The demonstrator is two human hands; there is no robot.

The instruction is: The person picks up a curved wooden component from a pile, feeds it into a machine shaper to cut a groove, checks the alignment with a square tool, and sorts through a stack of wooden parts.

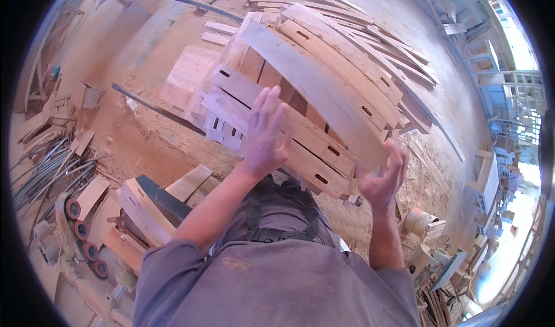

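A long, pale wooden board [315, 87], smeared by motion, slants across a stack of planks. My right hand [381, 177] is closed at the board's near right end, its fingers curled around the edge. My left hand [267, 133] hovers over the stack's left side with its fingers stretched out and nothing in it. Below and beside it lie planks with slots cut through them, among them a slotted plank [315, 174] at the near edge and another slotted plank [341, 93] beyond the pale board. Dark gaps show between the planks, partly hidden by the board.
Long narrow strips [399, 49] lie beyond the stack, and a flat wooden piece [188, 75] sits to its left. At the lower left are a machine with dark rollers [81, 231], a bundle of rods [52, 165] and leaning boards [144, 211]. A bucket [417, 222] stands at the right.
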